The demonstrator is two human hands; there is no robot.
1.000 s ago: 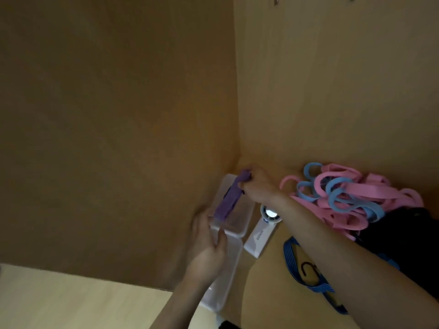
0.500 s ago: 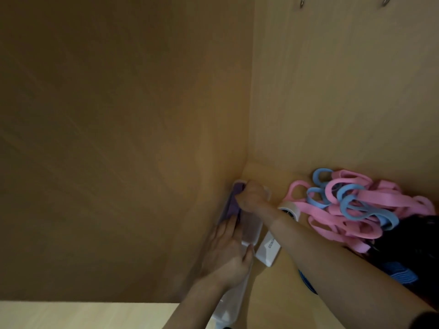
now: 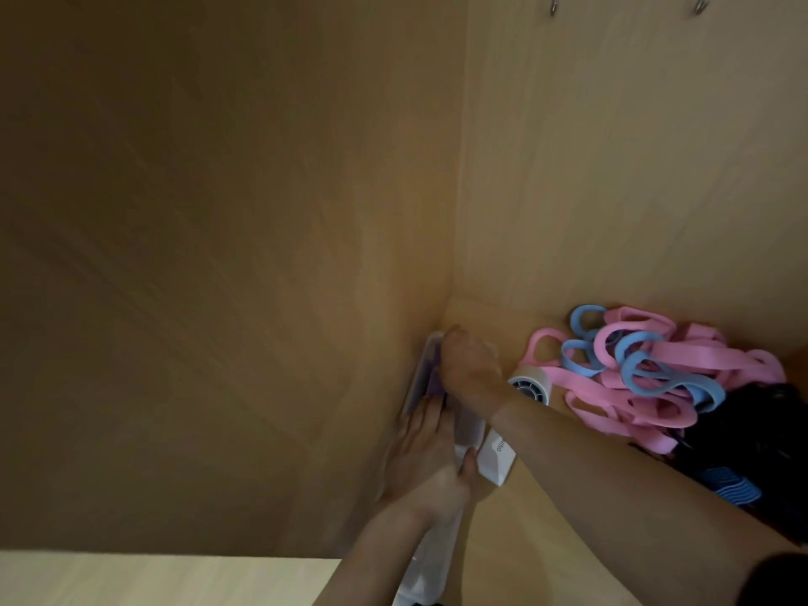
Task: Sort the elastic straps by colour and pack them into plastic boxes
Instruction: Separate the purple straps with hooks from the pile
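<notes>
Lying in clear box (image 3: pixel 468 428), purple strap (image 3: pixel 433 382) between flat left hand (image 3: pixel 430 457) and right hand (image 3: pixel 470 365), grip unclear.

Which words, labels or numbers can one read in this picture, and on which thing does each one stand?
"ISO": on the small white carton beside the clear plastic box. The letter before it looks like N or H, and the right forearm hides the start of the word.
Nothing else can be read: the round white device and the heap of pink and blue straps show no text.
</notes>
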